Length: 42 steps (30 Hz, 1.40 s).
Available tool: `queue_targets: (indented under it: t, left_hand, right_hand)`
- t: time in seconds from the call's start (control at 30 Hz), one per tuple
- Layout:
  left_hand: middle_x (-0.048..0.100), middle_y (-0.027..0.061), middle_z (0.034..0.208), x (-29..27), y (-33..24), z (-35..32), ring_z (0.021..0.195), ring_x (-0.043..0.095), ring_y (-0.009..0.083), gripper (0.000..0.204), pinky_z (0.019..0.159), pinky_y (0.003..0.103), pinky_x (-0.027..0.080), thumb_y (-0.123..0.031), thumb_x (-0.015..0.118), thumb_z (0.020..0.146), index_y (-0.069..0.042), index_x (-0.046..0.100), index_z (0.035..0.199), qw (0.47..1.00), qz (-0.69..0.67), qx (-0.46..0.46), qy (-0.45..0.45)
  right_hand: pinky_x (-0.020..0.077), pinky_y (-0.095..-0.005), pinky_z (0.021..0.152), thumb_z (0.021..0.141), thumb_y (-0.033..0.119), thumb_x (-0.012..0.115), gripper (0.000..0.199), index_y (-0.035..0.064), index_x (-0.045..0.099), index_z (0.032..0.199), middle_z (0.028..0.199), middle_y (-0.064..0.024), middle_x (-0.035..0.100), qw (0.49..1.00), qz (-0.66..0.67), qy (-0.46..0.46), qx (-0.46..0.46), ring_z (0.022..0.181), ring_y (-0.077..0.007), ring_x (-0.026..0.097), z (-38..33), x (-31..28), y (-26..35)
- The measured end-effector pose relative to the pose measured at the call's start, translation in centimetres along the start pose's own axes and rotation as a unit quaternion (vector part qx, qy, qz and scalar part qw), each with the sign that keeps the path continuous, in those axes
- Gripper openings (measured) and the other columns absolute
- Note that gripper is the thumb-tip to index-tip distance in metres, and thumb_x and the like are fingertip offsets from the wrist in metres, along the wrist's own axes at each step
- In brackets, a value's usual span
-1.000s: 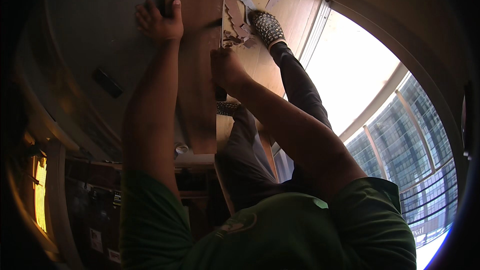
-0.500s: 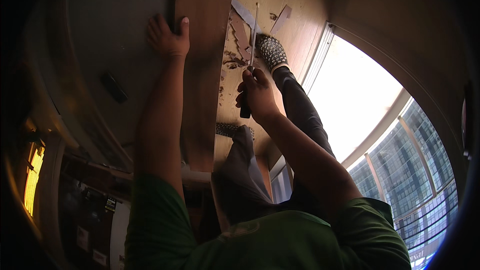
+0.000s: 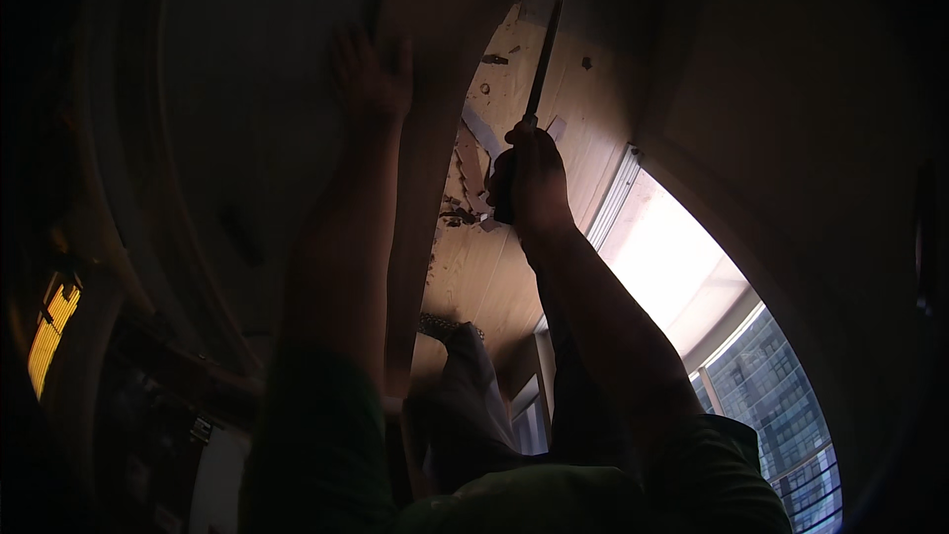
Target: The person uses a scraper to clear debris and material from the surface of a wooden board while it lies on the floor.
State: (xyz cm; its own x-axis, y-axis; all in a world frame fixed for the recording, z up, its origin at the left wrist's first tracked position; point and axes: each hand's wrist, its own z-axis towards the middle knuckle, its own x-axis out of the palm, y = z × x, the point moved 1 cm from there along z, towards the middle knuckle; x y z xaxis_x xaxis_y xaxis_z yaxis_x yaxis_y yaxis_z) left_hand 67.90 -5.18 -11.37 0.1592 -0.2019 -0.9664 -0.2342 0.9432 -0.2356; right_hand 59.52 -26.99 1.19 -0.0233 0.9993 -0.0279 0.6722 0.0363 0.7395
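My right hand (image 3: 535,173) is closed round the dark handle of a long screwdriver (image 3: 546,64). Its thin shaft points up and away from me, with the tip at the upper middle of the picture. My left hand (image 3: 372,79) lies flat with fingers spread at the edge of a tall brown wooden panel (image 3: 440,15). A dark grey surface (image 3: 267,69) adjoins the panel on the left, and the fingers reach onto it. The picture is dim, so details of the left fingers are faint.
Torn brown strips (image 3: 470,170) and dark crumbs lie on the light wood floor (image 3: 474,267) beyond my right hand. A grey strip (image 3: 481,129) lies beside them. To the right is a bright window (image 3: 672,247). One patterned shoe (image 3: 440,324) shows below the debris.
The view has darkened and shifted, with the floor debris lower in it. My right hand has raised the screwdriver farther up and away. My left hand remains on the panel.
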Motion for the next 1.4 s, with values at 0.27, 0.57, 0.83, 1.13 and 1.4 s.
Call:
queue_targets:
  t: [0.27, 0.57, 0.83, 1.13, 1.4]
  left_hand:
    - [0.033, 0.0268, 0.151, -0.8, 1.1, -0.1, 0.141, 0.031, 0.0434, 0.077, 0.115, 0.057, 0.026, -0.056, 0.052, 0.092, -0.001, 0.040, 0.144, 0.999, 0.018, -0.025, 0.039]
    - [0.028, 0.0205, 0.157, -1.4, 1.4, 0.1, 0.146, 0.024, 0.0403, 0.082, 0.115, 0.062, 0.020, -0.061, 0.054, 0.086, -0.008, 0.039, 0.147, 0.990, -0.012, -0.107, 0.086]
    - [0.024, 0.0172, 0.159, -0.6, 0.4, 0.1, 0.147, 0.022, 0.0377, 0.081, 0.116, 0.061, 0.019, -0.062, 0.051, 0.087, -0.010, 0.039, 0.147, 0.987, 0.001, -0.115, 0.116]
    - [0.024, 0.0168, 0.160, -0.8, 0.2, -0.1, 0.148, 0.020, 0.0369, 0.080, 0.116, 0.060, 0.018, -0.062, 0.049, 0.088, -0.010, 0.039, 0.147, 0.985, 0.016, -0.118, 0.129]
    - [0.022, 0.0155, 0.161, -1.3, 0.8, 0.1, 0.148, 0.019, 0.0359, 0.080, 0.117, 0.059, 0.017, -0.062, 0.049, 0.088, -0.011, 0.037, 0.148, 0.983, 0.023, -0.123, 0.131]
  right_hand:
    - [0.0467, -0.0339, 0.044, 0.102, 0.038, 0.044, 0.034, 0.0044, 0.048, 0.102, 0.061, -0.0066, 0.052, 0.983, 0.118, -0.138, -0.038, 0.049, -0.0169, 0.055, 8.3, 2.4, 11.1]
    - [0.0476, -0.0359, 0.045, 0.099, 0.029, 0.045, 0.025, 0.0042, 0.048, 0.098, 0.066, -0.0102, 0.052, 0.991, 0.060, -0.116, -0.002, 0.048, -0.0226, 0.055, 13.1, 2.2, 18.4]
    - [0.0475, -0.0373, 0.044, 0.099, 0.029, 0.046, 0.024, 0.0054, 0.047, 0.095, 0.065, -0.0084, 0.051, 0.963, 0.171, -0.118, 0.170, 0.046, -0.0236, 0.052, 17.7, 1.9, 15.3]
    - [0.0467, -0.0376, 0.045, 0.097, 0.029, 0.048, 0.024, 0.0072, 0.047, 0.088, 0.063, -0.0082, 0.049, 0.956, 0.192, -0.113, 0.188, 0.049, -0.0224, 0.052, 18.1, 3.0, 16.1]
    - [0.0439, -0.0359, 0.047, 0.099, 0.030, 0.049, 0.024, 0.0078, 0.049, 0.090, 0.064, -0.0066, 0.051, 0.940, 0.268, -0.141, 0.155, 0.051, -0.0198, 0.050, 14.9, 2.6, 17.3]
